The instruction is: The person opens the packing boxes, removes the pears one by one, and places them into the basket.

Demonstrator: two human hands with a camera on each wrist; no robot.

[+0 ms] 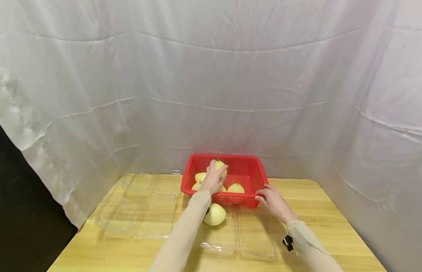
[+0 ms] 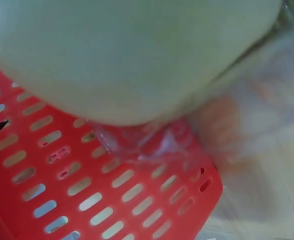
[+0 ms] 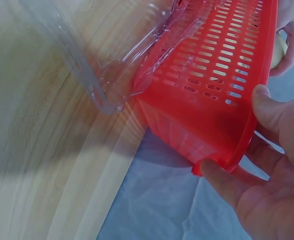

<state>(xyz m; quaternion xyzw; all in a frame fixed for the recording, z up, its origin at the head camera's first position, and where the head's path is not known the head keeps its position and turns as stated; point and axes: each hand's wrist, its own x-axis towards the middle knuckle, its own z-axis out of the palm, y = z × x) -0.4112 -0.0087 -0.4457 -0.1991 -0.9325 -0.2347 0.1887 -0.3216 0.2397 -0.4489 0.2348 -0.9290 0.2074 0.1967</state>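
Observation:
My left hand [image 1: 214,179] grips a yellow-green pear [image 1: 220,168] above the left part of a red plastic basket [image 1: 224,155]. Several more pears lie in the basket, among them one pear [image 1: 236,188] near its front wall. With my right hand [image 1: 276,202], I hold the basket's right front corner; the right wrist view shows the thumb [image 3: 267,102] at the rim. Another pear [image 1: 215,214] sits in a clear plastic container [image 1: 217,238] in front of the basket. A large pale green pear [image 2: 136,60] fills the upper left wrist view, close and blurred.
Clear plastic containers [image 1: 156,215] stand on the left of the wooden table [image 1: 319,226], and an open clear lid [image 1: 256,238] lies at front centre. A pale curtain [image 1: 231,83] hangs behind the table and along its sides.

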